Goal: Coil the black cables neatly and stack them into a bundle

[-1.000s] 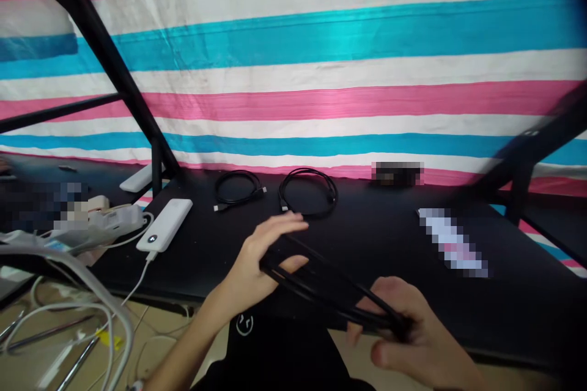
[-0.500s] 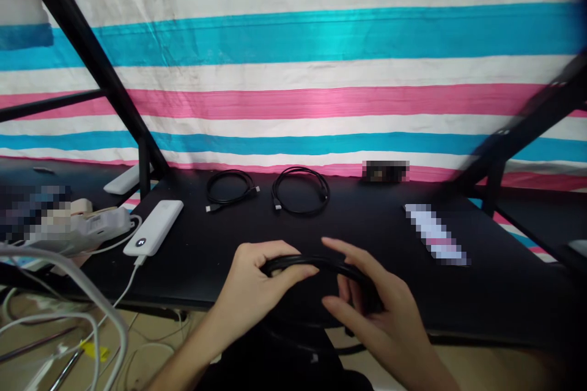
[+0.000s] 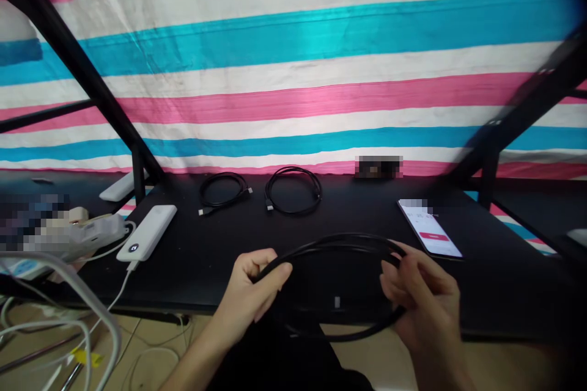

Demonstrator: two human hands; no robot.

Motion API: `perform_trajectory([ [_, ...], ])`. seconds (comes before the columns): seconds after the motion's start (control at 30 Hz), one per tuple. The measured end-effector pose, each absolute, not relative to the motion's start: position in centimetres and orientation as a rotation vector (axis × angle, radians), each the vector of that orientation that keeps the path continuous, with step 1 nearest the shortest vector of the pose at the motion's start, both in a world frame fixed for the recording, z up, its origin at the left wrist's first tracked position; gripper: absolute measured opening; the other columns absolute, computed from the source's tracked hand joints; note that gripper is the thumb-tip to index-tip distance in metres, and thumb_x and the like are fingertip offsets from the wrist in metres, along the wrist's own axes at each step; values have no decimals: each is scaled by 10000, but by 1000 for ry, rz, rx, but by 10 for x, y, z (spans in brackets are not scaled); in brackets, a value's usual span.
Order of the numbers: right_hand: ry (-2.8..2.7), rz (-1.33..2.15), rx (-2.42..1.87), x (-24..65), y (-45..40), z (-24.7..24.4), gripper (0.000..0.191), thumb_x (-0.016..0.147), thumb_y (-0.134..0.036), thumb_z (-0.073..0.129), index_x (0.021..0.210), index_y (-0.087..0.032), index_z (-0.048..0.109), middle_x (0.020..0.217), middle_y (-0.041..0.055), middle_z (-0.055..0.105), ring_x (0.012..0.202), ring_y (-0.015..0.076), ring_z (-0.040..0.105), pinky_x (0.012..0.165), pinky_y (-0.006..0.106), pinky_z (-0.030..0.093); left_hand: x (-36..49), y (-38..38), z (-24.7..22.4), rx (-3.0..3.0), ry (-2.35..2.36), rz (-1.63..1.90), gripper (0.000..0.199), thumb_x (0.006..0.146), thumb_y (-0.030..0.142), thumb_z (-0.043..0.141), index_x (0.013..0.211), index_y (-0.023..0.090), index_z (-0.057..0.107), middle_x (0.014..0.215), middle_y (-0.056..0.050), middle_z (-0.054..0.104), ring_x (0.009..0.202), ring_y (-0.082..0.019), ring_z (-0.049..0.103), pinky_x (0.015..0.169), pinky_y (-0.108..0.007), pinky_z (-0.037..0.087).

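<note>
Between my two hands, over the front edge of the black desk [image 3: 220, 281], a looped black cable [image 3: 339, 238] is spread into a wide oval. My left hand [image 3: 259, 284] pinches its left side between thumb and fingers. Its right side is gripped by my right hand [image 3: 419, 293], with the fingers curled round it. A small pale connector end shows inside the loop. Farther back on the desk lie two more coiled black cables, a left coil [image 3: 224, 189] and a right coil [image 3: 293, 190], both with metal plugs showing.
At left lies a white power bank [image 3: 147, 232] with a white cable plugged in, beside a power strip [image 3: 92, 233]. A phone [image 3: 428, 229] with a lit screen is at right. Black frame bars [image 3: 92, 73] slope up at both sides; a striped sheet [image 3: 293, 91] hangs behind.
My right hand has moved right and closed round the cable. The coil, bunched before, is now pulled out into a wider loop. The view has shifted slightly.
</note>
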State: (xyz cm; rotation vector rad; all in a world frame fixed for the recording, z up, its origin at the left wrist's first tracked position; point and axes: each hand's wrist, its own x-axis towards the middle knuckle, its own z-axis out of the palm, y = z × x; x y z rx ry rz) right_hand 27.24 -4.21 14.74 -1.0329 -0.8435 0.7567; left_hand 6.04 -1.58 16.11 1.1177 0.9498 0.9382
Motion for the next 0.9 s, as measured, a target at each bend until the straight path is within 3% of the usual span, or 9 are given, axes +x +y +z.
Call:
perform_trajectory([
  [0.2, -731, 777, -871, 284, -38, 135, 159, 804, -419, 672, 871, -283, 721, 498, -107, 102, 408, 44, 57, 355, 162, 103, 66, -18, 152, 1146, 868, 985, 446, 819, 485, 625, 584, 190, 386, 350, 103, 305, 323, -22, 196, 411, -228, 93],
  [0.3, -691, 859, -788, 289, -39, 138, 136, 810, -404, 667, 866, -294, 725, 503, -109, 51, 414, 52, 14, 343, 169, 75, 71, -19, 145, 1131, 698, 993, 444, 820, 530, 603, 610, 193, 405, 365, 104, 283, 331, -43, 257, 412, -221, 150],
  [0.43, -644, 992, -688, 289, -40, 149, 218, 872, -441, 565, 825, -299, 723, 494, -99, 37, 403, 68, 2, 321, 181, 83, 82, -21, 141, 989, 432, 944, 490, 881, 602, 438, 619, 192, 388, 370, 100, 254, 325, -42, 255, 409, -204, 199],
  [0.6, -628, 1226, -771, 291, -36, 151, 231, 853, -413, 566, 782, -223, 678, 480, -98, 134, 391, 54, 55, 317, 175, 118, 84, -16, 154, 760, 380, 890, 531, 842, 660, 450, 618, 203, 300, 402, 117, 179, 329, -29, 93, 348, -183, 94],
  [0.77, -839, 1207, -956, 295, -37, 146, 363, 858, -452, 567, 1161, -253, 592, 578, -73, 366, 387, 43, 219, 345, 173, 230, 70, -8, 169, 733, 501, 863, 518, 820, 633, 522, 629, 198, 317, 454, 116, 168, 379, -34, 55, 365, -179, 81],
  [0.9, -1078, 966, -1095, 284, -48, 153, 409, 865, -411, 592, 1259, -320, 535, 731, -24, 472, 444, 57, 314, 353, 177, 260, 65, -6, 172, 784, 530, 847, 495, 843, 623, 490, 647, 196, 334, 475, 107, 196, 395, -37, 66, 371, -178, 69],
])
